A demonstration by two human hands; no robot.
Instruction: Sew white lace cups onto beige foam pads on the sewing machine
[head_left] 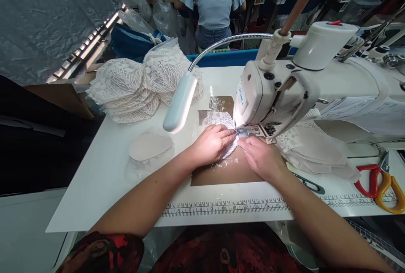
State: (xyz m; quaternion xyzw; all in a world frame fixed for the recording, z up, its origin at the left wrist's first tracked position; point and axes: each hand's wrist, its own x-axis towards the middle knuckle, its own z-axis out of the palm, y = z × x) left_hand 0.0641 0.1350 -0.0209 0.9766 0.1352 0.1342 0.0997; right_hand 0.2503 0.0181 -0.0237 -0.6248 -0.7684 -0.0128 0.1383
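A white lace cup piece (218,118) lies under the head of a white sewing machine (259,91), in bright light near the needle. My left hand (215,143) rests over the lace with its fingers together, pressing and gripping it just left of the presser foot. Close to the needle on the near side, my right hand (257,155) pinches the edge of the same piece between thumb and fingers. The fingertips partly hide the cloth, and the needle itself is hard to make out. Brown tape (228,174) covers the tabletop beneath my hands.
Stacked lace cups (123,89) stand at the back left; a pale oval pad on lace (151,147) lies nearer. A lamp (180,102) hangs over the table. On the right are cut fabric pieces (316,148), thread snips (310,184) and scissors (375,182). A co-worker (211,3) sits ahead.
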